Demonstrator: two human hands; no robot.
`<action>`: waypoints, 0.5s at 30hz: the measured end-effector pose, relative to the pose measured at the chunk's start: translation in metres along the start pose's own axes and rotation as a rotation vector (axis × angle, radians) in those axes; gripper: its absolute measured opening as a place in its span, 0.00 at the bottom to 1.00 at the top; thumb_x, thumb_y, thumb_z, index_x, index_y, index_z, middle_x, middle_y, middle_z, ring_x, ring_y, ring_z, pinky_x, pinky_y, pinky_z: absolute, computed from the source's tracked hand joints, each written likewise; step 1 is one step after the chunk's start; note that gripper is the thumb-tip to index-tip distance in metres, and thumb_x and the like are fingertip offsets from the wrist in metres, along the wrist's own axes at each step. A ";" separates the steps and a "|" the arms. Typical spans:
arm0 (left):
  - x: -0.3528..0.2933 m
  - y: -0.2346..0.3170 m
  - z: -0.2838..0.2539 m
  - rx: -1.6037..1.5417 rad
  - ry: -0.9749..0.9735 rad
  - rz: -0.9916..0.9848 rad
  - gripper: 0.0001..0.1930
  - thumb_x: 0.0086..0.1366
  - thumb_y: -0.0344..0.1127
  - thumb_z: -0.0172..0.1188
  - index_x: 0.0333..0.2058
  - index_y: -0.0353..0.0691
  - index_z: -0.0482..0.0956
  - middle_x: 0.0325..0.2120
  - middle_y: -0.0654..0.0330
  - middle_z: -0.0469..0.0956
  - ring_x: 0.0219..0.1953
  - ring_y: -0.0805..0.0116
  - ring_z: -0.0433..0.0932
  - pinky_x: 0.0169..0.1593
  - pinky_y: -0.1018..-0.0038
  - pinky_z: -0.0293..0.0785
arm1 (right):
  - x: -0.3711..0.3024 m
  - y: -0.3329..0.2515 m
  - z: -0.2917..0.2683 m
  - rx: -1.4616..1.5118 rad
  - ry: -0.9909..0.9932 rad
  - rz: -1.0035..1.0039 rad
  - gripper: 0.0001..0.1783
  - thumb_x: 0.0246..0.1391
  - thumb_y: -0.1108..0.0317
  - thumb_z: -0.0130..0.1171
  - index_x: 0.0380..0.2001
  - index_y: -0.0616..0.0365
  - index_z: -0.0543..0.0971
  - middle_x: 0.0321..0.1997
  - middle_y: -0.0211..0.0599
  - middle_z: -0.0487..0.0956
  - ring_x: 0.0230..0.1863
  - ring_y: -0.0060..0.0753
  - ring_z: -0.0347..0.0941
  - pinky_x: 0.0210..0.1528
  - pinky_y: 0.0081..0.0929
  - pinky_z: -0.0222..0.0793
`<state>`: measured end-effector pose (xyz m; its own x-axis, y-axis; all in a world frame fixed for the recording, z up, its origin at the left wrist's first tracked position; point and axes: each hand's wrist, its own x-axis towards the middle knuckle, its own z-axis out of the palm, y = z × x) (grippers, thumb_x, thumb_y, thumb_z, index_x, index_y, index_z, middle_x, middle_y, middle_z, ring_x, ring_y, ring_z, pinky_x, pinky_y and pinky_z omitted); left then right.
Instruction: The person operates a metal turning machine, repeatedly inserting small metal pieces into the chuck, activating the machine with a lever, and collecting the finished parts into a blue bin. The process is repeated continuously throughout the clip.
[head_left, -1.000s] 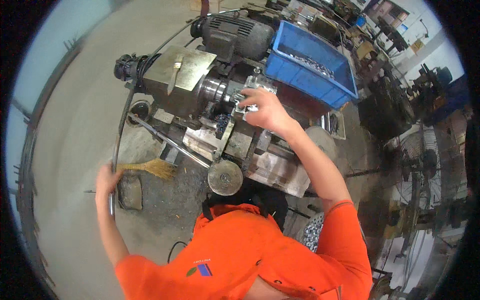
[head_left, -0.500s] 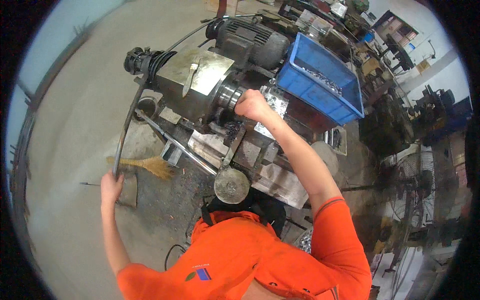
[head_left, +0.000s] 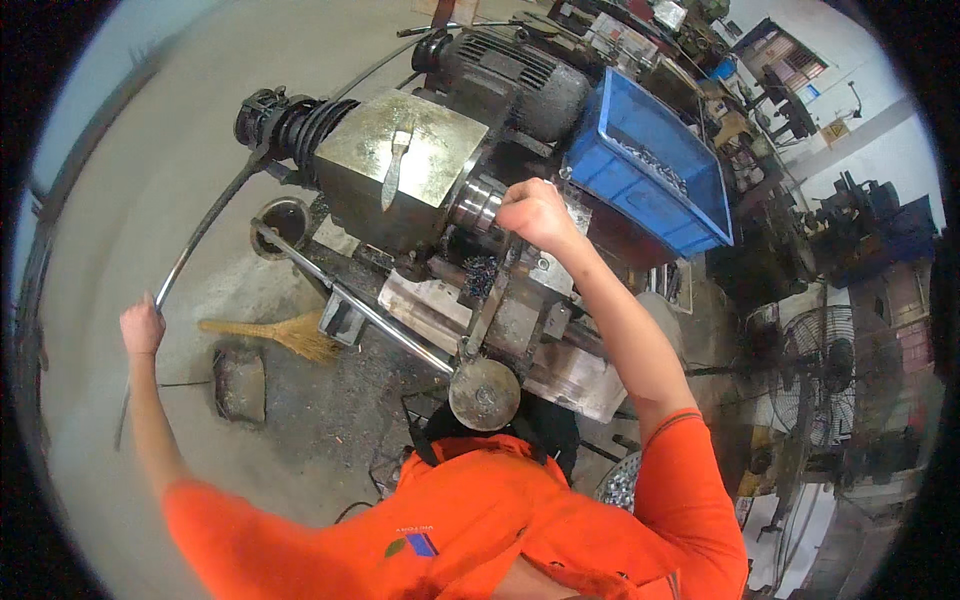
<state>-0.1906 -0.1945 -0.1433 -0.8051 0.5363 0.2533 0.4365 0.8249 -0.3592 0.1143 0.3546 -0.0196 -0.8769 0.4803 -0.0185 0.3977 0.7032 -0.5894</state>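
My left hand (head_left: 143, 328) is wrapped round the long metal lever (head_left: 205, 225), which runs up to the belt pulley end (head_left: 310, 130) of a small lathe. At the lathe's shiny spindle collar (head_left: 476, 203) my right hand (head_left: 538, 213) is closed, fingers curled against its front. Whatever those fingers hold is hidden. The collar sticks out of the boxy headstock (head_left: 375, 205), whose flat top carries a paintbrush (head_left: 395, 172). Below the right hand lies the tool slide, with dark metal chips (head_left: 480, 275) and a round metal disc (head_left: 484, 393) near my waist.
A blue crate (head_left: 650, 215) with small metal parts stands right of the spindle, beside the motor (head_left: 525, 90). A bright steel bar (head_left: 370, 312) slopes across the left front. On the floor lie a straw broom (head_left: 290, 330) and a dark block (head_left: 240, 383). A fan (head_left: 820, 375) stands right.
My left hand has swung the lever outward to the left and slightly up. The right hand stays closed at the spindle collar; the whole view has shifted a little.
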 end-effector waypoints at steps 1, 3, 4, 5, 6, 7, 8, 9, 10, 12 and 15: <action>0.005 -0.006 -0.009 0.007 0.016 0.009 0.04 0.49 0.32 0.53 0.24 0.41 0.70 0.15 0.52 0.72 0.20 0.53 0.73 0.24 0.61 0.69 | -0.001 -0.006 -0.005 -0.139 0.035 0.013 0.13 0.24 0.63 0.53 0.15 0.62 0.76 0.24 0.52 0.75 0.30 0.48 0.73 0.33 0.32 0.68; 0.003 0.006 -0.006 -0.006 -0.033 -0.026 0.04 0.48 0.32 0.53 0.24 0.40 0.70 0.17 0.51 0.73 0.22 0.52 0.74 0.26 0.60 0.69 | -0.018 -0.007 -0.020 -0.164 0.173 -0.167 0.12 0.24 0.63 0.54 0.15 0.59 0.76 0.34 0.51 0.75 0.36 0.48 0.72 0.38 0.31 0.68; 0.010 0.009 -0.010 0.000 -0.038 -0.041 0.04 0.48 0.31 0.52 0.24 0.40 0.70 0.18 0.51 0.74 0.23 0.52 0.74 0.27 0.60 0.70 | -0.027 -0.007 -0.030 -0.164 0.264 -0.259 0.11 0.24 0.63 0.54 0.15 0.58 0.77 0.38 0.51 0.74 0.39 0.48 0.71 0.40 0.31 0.67; 0.008 0.016 -0.020 -0.019 -0.124 -0.134 0.08 0.48 0.31 0.53 0.30 0.41 0.73 0.22 0.49 0.75 0.26 0.50 0.75 0.30 0.59 0.70 | -0.042 -0.005 -0.037 -0.148 0.299 -0.249 0.09 0.25 0.64 0.55 0.15 0.56 0.76 0.47 0.49 0.71 0.45 0.49 0.69 0.45 0.31 0.65; 0.010 0.015 -0.015 -0.125 -0.128 -0.257 0.11 0.49 0.34 0.54 0.34 0.41 0.73 0.23 0.49 0.75 0.27 0.51 0.75 0.31 0.60 0.70 | -0.057 0.001 -0.046 -0.123 0.345 -0.316 0.09 0.26 0.65 0.55 0.16 0.56 0.76 0.47 0.49 0.71 0.45 0.49 0.69 0.46 0.31 0.65; 0.010 0.018 -0.008 -0.233 -0.137 -0.373 0.14 0.50 0.36 0.55 0.37 0.42 0.74 0.24 0.49 0.75 0.27 0.51 0.75 0.32 0.61 0.71 | -0.074 0.012 -0.055 -0.098 0.387 -0.376 0.09 0.26 0.66 0.55 0.17 0.57 0.76 0.46 0.49 0.71 0.45 0.50 0.69 0.46 0.31 0.65; 0.011 0.036 -0.006 -0.376 0.185 -0.263 0.14 0.52 0.38 0.55 0.38 0.41 0.74 0.24 0.50 0.76 0.27 0.54 0.75 0.33 0.63 0.70 | -0.092 0.025 -0.064 -0.080 0.438 -0.428 0.09 0.26 0.67 0.56 0.18 0.57 0.76 0.46 0.49 0.71 0.45 0.50 0.69 0.47 0.31 0.65; 0.013 0.064 -0.011 -0.527 0.508 -0.143 0.15 0.54 0.41 0.54 0.38 0.41 0.75 0.24 0.52 0.76 0.27 0.57 0.75 0.34 0.65 0.70 | -0.112 0.037 -0.073 -0.079 0.425 -0.349 0.09 0.26 0.69 0.56 0.20 0.57 0.76 0.46 0.49 0.71 0.45 0.50 0.69 0.47 0.31 0.65; 0.011 0.112 -0.033 -0.715 0.591 -0.197 0.15 0.56 0.39 0.52 0.41 0.40 0.74 0.25 0.52 0.77 0.29 0.59 0.76 0.35 0.66 0.70 | -0.136 0.051 -0.082 -0.084 0.413 -0.259 0.11 0.26 0.70 0.56 0.21 0.57 0.77 0.46 0.50 0.71 0.45 0.49 0.69 0.46 0.31 0.65; -0.021 0.173 -0.022 -1.126 0.362 -0.478 0.15 0.58 0.32 0.48 0.44 0.37 0.71 0.27 0.54 0.78 0.30 0.65 0.76 0.37 0.71 0.70 | -0.176 0.079 -0.089 -0.115 0.410 -0.078 0.12 0.26 0.71 0.56 0.22 0.59 0.77 0.44 0.48 0.73 0.44 0.48 0.70 0.45 0.31 0.66; -0.020 0.274 0.041 -1.279 -0.806 -0.363 0.22 0.48 0.40 0.58 0.41 0.33 0.71 0.31 0.48 0.76 0.35 0.58 0.75 0.39 0.66 0.70 | -0.246 0.142 -0.091 -0.195 0.468 0.092 0.12 0.26 0.71 0.55 0.23 0.61 0.77 0.37 0.45 0.75 0.40 0.44 0.72 0.42 0.30 0.67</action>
<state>-0.0718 0.0134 -0.2831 -0.7521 0.3927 -0.5292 -0.1207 0.7074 0.6965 0.4112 0.3840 -0.0249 -0.6391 0.6963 0.3266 0.5495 0.7105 -0.4395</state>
